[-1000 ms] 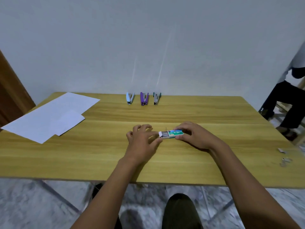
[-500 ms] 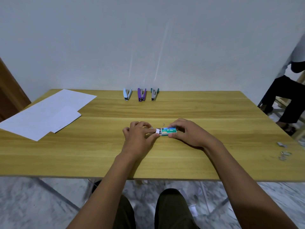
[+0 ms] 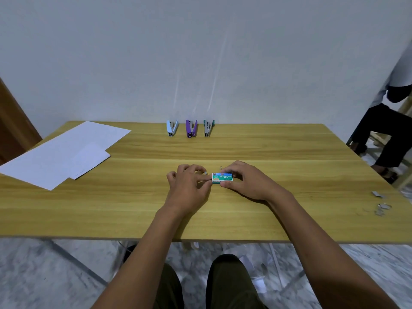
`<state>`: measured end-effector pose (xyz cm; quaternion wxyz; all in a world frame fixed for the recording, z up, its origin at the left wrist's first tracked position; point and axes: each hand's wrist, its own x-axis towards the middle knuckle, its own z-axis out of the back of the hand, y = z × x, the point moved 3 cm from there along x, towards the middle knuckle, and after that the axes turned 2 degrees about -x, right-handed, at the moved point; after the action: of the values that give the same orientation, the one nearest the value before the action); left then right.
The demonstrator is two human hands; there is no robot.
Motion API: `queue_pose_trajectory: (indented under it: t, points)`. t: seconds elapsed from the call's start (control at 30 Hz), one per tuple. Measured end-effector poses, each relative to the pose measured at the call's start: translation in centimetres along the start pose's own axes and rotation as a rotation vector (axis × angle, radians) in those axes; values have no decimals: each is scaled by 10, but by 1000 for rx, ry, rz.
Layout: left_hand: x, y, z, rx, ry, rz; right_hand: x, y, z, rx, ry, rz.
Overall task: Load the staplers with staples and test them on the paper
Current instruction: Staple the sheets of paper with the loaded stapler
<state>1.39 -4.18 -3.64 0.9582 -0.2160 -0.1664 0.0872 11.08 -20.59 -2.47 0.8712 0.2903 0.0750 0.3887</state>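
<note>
Nearest, at the middle of the desk point(image 3: 111, 208), the right hand point(image 3: 247, 181) pinches the green staple box point(image 3: 223, 176) between thumb and fingers. The left hand point(image 3: 189, 186), fingers curled, touches the box's left end; whether it grips anything cannot be told. Loose staples point(image 3: 382, 207) lie by the right edge, paper point(image 3: 55, 157) lies toward the far left corner, and three staplers point(image 3: 191, 128) stand along the far edge.
</note>
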Motion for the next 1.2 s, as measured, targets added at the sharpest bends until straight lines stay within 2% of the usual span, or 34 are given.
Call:
queue_pose_trajectory:
  t: [0.1,0.27,0.37,0.47,0.63,1.2]
  points:
    - [-1,0,1,-93,-58,-5,-2,0,0,11,18,-16]
    - [6,-1,13,-599,-176,56,-13,-13,16,64,-45,-72]
    - [19,-7,12,-679,-161,97,-24,-25,20,42,-102,-91]
    - [35,-19,0,-643,-58,59,-28,-30,20,30,-156,-87]
    - [48,-37,-19,-373,230,-112,-24,-32,17,2,-173,-100]
    - [-21,-24,11,-691,135,63,-41,-8,6,-1,-164,-121]
